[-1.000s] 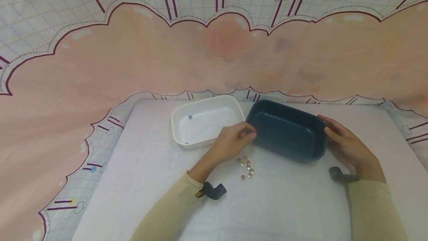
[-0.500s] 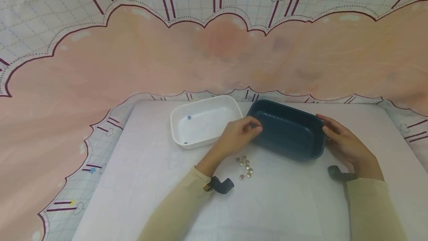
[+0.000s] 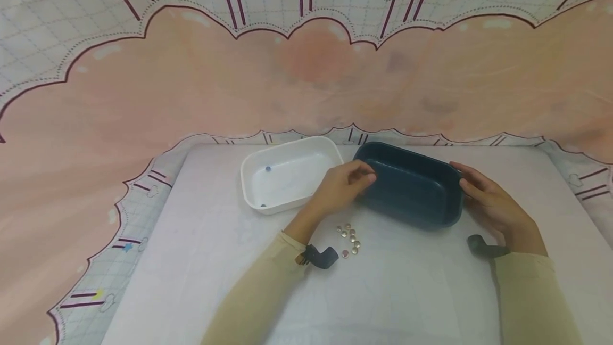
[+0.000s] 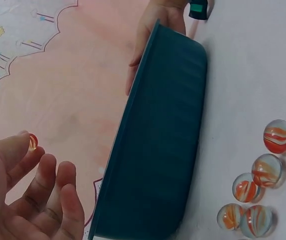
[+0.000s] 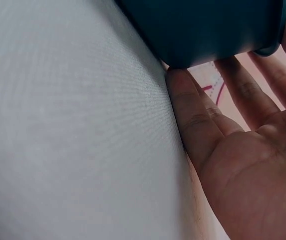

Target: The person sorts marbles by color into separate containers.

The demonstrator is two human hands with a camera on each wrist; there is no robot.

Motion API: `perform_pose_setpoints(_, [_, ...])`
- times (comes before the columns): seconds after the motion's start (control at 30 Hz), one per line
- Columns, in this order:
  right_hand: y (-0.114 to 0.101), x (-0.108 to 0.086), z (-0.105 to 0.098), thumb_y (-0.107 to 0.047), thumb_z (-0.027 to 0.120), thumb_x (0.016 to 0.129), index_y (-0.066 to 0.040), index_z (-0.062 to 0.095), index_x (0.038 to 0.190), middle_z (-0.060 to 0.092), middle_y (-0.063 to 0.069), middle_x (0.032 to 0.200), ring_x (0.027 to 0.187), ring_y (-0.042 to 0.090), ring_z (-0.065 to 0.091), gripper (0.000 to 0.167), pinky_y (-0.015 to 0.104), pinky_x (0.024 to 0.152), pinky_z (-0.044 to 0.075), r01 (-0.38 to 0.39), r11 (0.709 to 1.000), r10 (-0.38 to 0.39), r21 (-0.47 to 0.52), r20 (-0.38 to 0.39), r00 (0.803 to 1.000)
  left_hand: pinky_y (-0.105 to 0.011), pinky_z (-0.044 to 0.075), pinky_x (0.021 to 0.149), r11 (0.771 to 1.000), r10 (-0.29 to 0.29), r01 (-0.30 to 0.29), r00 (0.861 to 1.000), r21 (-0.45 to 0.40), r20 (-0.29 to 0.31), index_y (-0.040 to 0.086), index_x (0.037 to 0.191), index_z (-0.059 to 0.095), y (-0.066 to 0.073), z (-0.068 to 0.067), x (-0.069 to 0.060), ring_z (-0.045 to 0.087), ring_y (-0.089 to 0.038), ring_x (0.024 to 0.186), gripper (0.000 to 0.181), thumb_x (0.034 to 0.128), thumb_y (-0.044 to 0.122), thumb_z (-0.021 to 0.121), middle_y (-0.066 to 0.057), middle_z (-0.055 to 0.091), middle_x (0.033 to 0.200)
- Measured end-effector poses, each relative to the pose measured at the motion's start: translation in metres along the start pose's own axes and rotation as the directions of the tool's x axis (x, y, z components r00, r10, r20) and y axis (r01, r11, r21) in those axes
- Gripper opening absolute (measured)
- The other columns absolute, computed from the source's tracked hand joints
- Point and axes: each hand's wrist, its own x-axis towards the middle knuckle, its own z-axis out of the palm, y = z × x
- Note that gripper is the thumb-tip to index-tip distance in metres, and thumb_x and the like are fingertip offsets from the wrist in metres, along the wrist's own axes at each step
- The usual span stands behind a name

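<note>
My left hand [image 3: 341,185] is raised at the left end of the dark teal bin [image 3: 412,182]. Between thumb and forefinger it pinches a clear marble with orange swirls [image 4: 33,142], as the left wrist view shows; its other fingers are loosely bent. At the bin's opposite end, my right hand [image 3: 498,204] holds the corner, thumb near the rim and fingers against the outer wall [image 5: 207,30]. Several glass marbles with orange and white swirls [image 4: 267,170] lie grouped on the white cloth, nearer me than the bin.
A white bin [image 3: 292,174] stands left of the teal one, partly behind my left hand. Inside it are two small blue things [image 3: 268,169], too small to identify. A patterned peach curtain [image 3: 306,84] hangs behind the white-covered table [image 3: 407,292].
Carrying the pinched marble, my left hand has shifted slightly right and away from me, to the teal bin's left edge. The right hand keeps its place at the bin's end.
</note>
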Motion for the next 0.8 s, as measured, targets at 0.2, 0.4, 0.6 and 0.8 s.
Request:
perform_pose_setpoints(0.2, [-0.0008, 0.0015, -0.0006, -0.016, 0.047, 0.11, -0.018, 0.03, 0.162, 0.047, -0.019, 0.142, 0.124, -0.012, 0.051, 0.055, 0.007, 0.093, 0.044, -0.022, 1.0, 0.022, 0.016, -0.007, 1.0, -0.022, 0.054, 0.071, 1.0, -0.002, 0.002, 1.0, -0.011, -0.011, 0.02, 0.119, 0.067, -0.0014, -0.001, 0.0047, 0.065, -0.008, 0.081, 0.023, 0.1032, 0.035, 0.061, 0.003, 0.07, 0.098])
perform_pose_setpoints(0.4, [-0.0011, 0.0006, -0.002, -0.017, 0.046, 0.11, -0.02, 0.03, 0.162, 0.046, -0.019, 0.143, 0.124, -0.012, 0.05, 0.055, 0.006, 0.093, 0.044, -0.031, 0.999, 0.031, 0.015, -0.01, 0.999, -0.023, 0.052, 0.074, 0.998, 0.022, -0.019, 0.999, 0.055, -0.042, 0.02, 0.118, 0.069, -0.0031, -0.0027, 0.0074, 0.061, -0.01, 0.087, 0.023, 0.1033, 0.035, 0.061, 0.004, 0.07, 0.107])
perform_pose_setpoints(0.6, [-0.0017, 0.0, -0.0006, -0.018, 0.047, 0.11, -0.021, 0.029, 0.162, 0.045, -0.017, 0.146, 0.124, -0.013, 0.049, 0.056, 0.006, 0.092, 0.043, -0.048, 0.999, 0.048, 0.026, 0.002, 0.999, -0.022, 0.05, 0.074, 0.994, 0.048, -0.041, 0.996, 0.099, -0.075, 0.018, 0.117, 0.07, -0.0048, -0.0039, 0.0081, 0.058, -0.012, 0.087, 0.023, 0.1034, 0.035, 0.061, 0.003, 0.068, 0.11])
perform_pose_setpoints(0.8, [-0.0015, 0.0006, 0.0009, -0.019, 0.048, 0.11, -0.021, 0.03, 0.162, 0.046, -0.019, 0.144, 0.124, -0.012, 0.049, 0.055, 0.006, 0.092, 0.043, -0.047, 0.999, 0.047, 0.004, -0.008, 0.999, -0.022, 0.05, 0.072, 0.994, 0.059, -0.05, 0.994, 0.094, -0.087, 0.017, 0.116, 0.07, -0.0061, -0.004, 0.0082, 0.059, -0.013, 0.085, 0.022, 0.1031, 0.034, 0.062, 0.001, 0.068, 0.11])
